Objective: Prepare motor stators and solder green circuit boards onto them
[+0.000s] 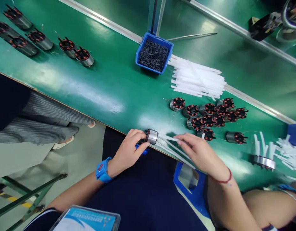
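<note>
Near the table's front edge, my left hand [131, 145] grips a motor stator [152, 136], a silver ring with dark insulation and copper windings. The stator lies on its side, its far end turned toward my right hand. White strips [175, 150] stick out of that end and fan to the right over the table edge. My right hand [191, 148] pinches one white strip [169, 138] between thumb and fingers, and that strip's other end reaches the stator. Whether its tip sits inside a slot is too small to tell.
A blue bin [154, 53] holds small black pins. Beside it lies a pile of white strips [197, 78]. Several stators [208, 120] stand close together at right, others [39, 39] at far left. Another stator [265, 162] bears upright strips. A co-worker's arm [270, 205] is at lower right.
</note>
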Demonstrator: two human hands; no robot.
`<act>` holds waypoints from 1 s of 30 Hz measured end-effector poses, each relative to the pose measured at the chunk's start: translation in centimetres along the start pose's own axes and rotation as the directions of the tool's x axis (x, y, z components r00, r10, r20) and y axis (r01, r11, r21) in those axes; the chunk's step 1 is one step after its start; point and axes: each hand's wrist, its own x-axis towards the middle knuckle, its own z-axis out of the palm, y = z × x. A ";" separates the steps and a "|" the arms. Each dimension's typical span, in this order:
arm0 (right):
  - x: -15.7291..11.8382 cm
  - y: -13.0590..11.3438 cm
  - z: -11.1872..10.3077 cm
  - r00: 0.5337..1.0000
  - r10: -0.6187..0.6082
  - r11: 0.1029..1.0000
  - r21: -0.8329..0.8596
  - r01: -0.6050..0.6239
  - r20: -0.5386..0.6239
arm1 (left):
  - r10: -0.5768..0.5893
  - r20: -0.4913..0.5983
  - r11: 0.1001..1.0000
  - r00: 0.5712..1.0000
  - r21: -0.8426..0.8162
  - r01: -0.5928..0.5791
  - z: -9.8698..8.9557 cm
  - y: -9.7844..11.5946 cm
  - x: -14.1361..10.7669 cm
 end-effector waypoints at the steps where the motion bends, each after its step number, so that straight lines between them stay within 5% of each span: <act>1: -0.5 0.2 0.9 0.999 0.035 0.999 0.002 -0.035 -0.018 | 0.006 0.004 1.000 1.000 0.009 -0.006 0.0 -0.1 -0.1; 15: 2.1 -2.3 6.1 0.996 0.076 0.914 0.397 -0.084 0.036 | 0.064 0.127 0.997 0.990 -0.050 -0.058 -1.1 -0.6 0.1; 23: 2.2 -2.9 7.8 0.987 0.158 0.666 0.733 -0.137 0.041 | 0.034 0.033 0.996 0.999 -0.078 -0.031 -0.5 -0.5 0.2; 30: 2.7 -2.5 7.9 0.967 0.235 0.534 0.818 -0.213 0.098 | 0.088 -0.047 0.995 0.995 -0.049 -0.090 -0.3 -0.3 -0.1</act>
